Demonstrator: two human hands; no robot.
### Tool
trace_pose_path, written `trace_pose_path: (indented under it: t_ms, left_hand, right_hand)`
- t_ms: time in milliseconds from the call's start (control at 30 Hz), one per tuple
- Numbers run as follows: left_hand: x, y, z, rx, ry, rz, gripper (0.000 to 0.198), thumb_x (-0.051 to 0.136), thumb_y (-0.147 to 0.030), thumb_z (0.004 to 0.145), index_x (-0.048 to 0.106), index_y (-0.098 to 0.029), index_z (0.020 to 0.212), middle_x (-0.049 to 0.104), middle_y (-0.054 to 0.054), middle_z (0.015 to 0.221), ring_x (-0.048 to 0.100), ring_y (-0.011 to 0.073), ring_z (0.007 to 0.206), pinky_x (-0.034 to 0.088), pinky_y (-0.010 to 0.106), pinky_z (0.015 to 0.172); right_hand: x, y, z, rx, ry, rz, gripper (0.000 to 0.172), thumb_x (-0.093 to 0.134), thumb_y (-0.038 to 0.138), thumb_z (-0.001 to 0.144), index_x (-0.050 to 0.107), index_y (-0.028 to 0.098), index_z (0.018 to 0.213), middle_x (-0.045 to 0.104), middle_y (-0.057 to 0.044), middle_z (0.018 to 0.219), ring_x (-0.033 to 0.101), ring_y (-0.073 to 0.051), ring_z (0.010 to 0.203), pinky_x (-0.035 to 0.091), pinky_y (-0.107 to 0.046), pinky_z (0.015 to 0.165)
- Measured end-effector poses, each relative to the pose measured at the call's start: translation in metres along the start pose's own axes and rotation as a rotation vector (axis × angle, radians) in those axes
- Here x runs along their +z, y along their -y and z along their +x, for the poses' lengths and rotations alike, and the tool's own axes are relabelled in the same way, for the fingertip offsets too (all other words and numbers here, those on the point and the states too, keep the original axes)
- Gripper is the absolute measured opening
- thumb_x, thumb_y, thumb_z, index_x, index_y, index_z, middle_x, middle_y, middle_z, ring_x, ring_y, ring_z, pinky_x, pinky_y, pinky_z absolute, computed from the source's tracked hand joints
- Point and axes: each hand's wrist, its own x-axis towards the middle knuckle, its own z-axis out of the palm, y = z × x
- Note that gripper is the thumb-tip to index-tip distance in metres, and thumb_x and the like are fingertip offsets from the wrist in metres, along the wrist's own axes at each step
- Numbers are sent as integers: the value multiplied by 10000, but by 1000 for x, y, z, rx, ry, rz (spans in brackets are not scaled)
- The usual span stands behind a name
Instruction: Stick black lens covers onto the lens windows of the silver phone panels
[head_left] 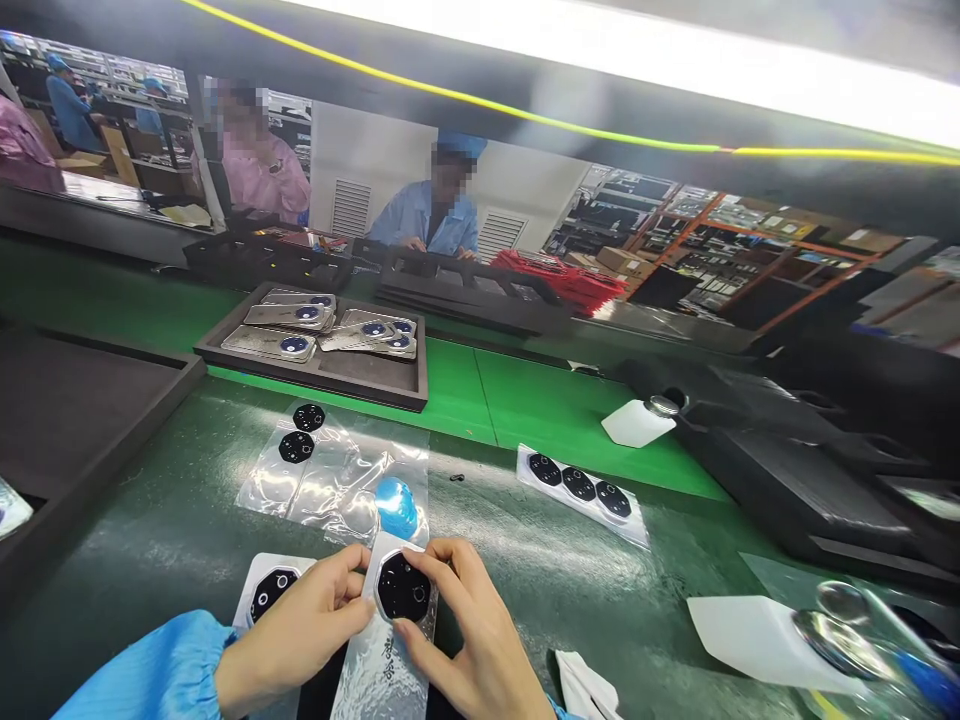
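A silvery phone back cover [367, 672] with dark characters is before me, tilted up. A black octagonal camera lens plate [403, 587] sits at its upper end. My left hand [296, 630] closes thumb and fingers on the cover's left edge. With index finger and thumb at the upper and lower edges of the lens plate, my right hand [476, 635] grips it against the cover. Partly hidden behind my left hand lies another cover with a black lens plate [271, 590]. Just beyond the held cover, a blue film piece [396, 507] rests on a clear plastic sheet [337, 465].
A dark tray [360, 378] holds several phone back covers. Right of centre lies a strip with three lens plates [579, 484]. White-labelled bottles [641, 422] stand at right, near a white cloth [589, 688]. A large black tray [90, 400] is left. Co-workers sit across the bench.
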Motion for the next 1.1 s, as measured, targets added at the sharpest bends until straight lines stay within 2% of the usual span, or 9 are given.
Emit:
trace_pose_path:
  t_ms: [167, 333, 433, 500, 633, 767, 833, 900, 1100]
  left_hand:
    - [-1, 0, 0, -4, -3, 36, 261, 467, -159, 879, 540, -160, 1130, 465, -70, 689, 299, 106, 596, 230, 257, 574]
    - [-2, 0, -2, -4, 10, 92, 284, 464, -196, 902, 546, -187, 1174, 489, -57, 742, 362, 118, 637, 284, 248, 614]
    - [-4, 6, -4, -15, -34, 181, 316, 477, -282, 931, 540, -226, 1236, 575, -21, 865, 505, 157, 777, 385, 266, 736]
    - [-6, 10, -6, -24, -77, 242, 371, 491, -354, 940, 521, -250, 1295, 627, 20, 1046, 559, 209, 993, 411, 306, 890]
    - [-9, 17, -8, -26, -102, 285, 507, 491, -453, 942, 461, -250, 1406, 536, 67, 1413, 391, 279, 1372, 306, 368, 1118]
    - [-4, 14, -10, -165, -153, 324, 669, 465, -532, 932, 327, -214, 1504, 308, 83, 1605, 179, 301, 1502, 152, 417, 1205]
    - [1, 9, -11, -221, -170, 368, 690, 420, -560, 938, 312, -180, 1503, 298, 117, 1606, 190, 324, 1498, 164, 442, 1197]
    - [7, 4, -12, -182, -175, 420, 639, 368, -558, 952, 368, -160, 1453, 416, 149, 1533, 307, 339, 1448, 261, 434, 1151]
    - [15, 5, -13, -31, -243, 481, 396, 332, -484, 982, 508, -214, 1213, 681, 94, 1103, 619, 275, 1058, 459, 336, 874]
  right_hand:
    - [0, 1, 1, -6, 28, 7, 482, 628, 88, 810, 504, 236, 1252, 508, -89, 1102, 559, -245, 1014, 539, -368, 833]
    - [-1, 1, 1, -41, 13, 5, 488, 647, 71, 808, 521, 211, 1258, 490, -77, 1058, 545, -225, 958, 534, -347, 798]
    - [-1, 2, 1, -48, 9, 2, 503, 660, 63, 811, 526, 205, 1275, 485, -69, 1029, 546, -213, 925, 538, -327, 770]
    - [-1, 3, 0, -48, 17, 5, 520, 662, 52, 817, 519, 205, 1293, 485, -69, 1031, 547, -210, 924, 540, -322, 766]
    - [-1, 6, 0, -56, 20, 18, 570, 678, 36, 812, 499, 208, 1325, 487, -70, 1041, 550, -212, 935, 547, -330, 776]
    - [-1, 8, 1, -53, 22, 20, 588, 684, 29, 807, 494, 209, 1333, 492, -73, 1044, 554, -217, 938, 556, -345, 784]
    - [0, 9, 1, -56, 27, 21, 593, 678, 29, 810, 486, 208, 1341, 493, -74, 1038, 555, -219, 931, 560, -348, 774]
    - [2, 9, 1, -62, 33, 22, 601, 672, 26, 814, 473, 205, 1352, 492, -77, 1039, 554, -219, 927, 564, -352, 770]
    - [6, 12, 0, -64, 56, -5, 575, 662, 39, 833, 458, 185, 1350, 494, -95, 1052, 555, -230, 937, 574, -373, 775]
